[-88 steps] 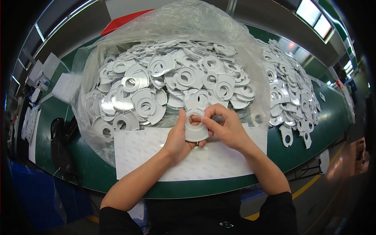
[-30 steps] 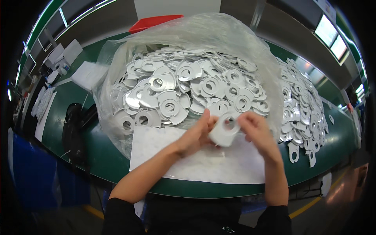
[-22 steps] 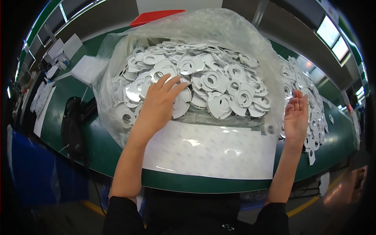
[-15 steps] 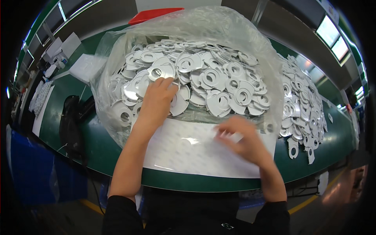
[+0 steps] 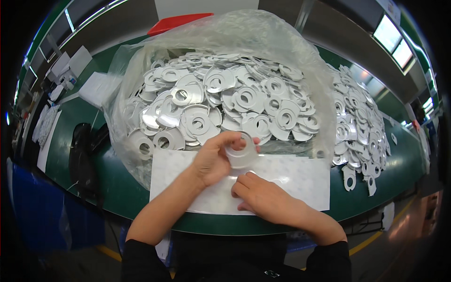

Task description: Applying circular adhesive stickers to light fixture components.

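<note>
A pale grey-white flat plastic ring part [image 5: 243, 161] is raised over the white sheet, gripped by its edge in my left hand [image 5: 213, 159]. It looks slightly blurred and seems tilted. Just below and to the right of it, my right hand [image 5: 263, 193] is bent over the sheet with its fingers curled together. Whatever those fingertips hold, if anything, is hidden. Under both hands lies a glossy white sheet [image 5: 303, 183] with faint markings. Beyond it a clear plastic bag [image 5: 263, 30] lies opened around a heap of similar ring parts [image 5: 213, 82].
More ring parts [image 5: 359, 113] are piled on the green table [image 5: 117, 190] at the right. A black object [image 5: 82, 155] with a cable lies at the left. White boxes [image 5: 94, 88] stand at the far left, and a red tray [image 5: 181, 22] sits behind the bag.
My left hand has come back from the heap toward me with a ring part in it. My right hand has moved left and down to the sheet, beside the left.
</note>
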A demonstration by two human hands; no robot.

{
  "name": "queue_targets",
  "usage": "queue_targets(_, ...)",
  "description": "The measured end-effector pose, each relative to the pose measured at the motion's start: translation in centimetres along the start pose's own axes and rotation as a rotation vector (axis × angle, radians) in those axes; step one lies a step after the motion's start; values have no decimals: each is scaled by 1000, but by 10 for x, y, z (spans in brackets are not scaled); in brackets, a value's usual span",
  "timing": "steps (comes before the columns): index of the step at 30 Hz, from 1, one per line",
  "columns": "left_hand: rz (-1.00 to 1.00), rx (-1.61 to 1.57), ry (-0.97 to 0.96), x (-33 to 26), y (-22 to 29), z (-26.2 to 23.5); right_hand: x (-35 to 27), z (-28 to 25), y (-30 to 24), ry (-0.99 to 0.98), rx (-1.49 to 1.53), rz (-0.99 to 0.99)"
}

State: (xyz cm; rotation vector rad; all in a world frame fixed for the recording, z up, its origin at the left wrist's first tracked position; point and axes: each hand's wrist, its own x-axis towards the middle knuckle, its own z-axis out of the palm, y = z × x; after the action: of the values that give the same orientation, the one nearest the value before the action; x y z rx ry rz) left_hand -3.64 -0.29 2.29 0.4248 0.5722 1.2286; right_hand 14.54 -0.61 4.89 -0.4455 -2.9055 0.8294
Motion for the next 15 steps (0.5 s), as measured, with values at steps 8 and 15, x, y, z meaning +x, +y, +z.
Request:
queue_targets(8, -95, -122, -72, 14, -28, 3, -5, 1, 5, -25, 30, -77)
queue_targets(15, -66, -27, 11, 15, -35, 4, -17, -34, 2, 17, 328, -205)
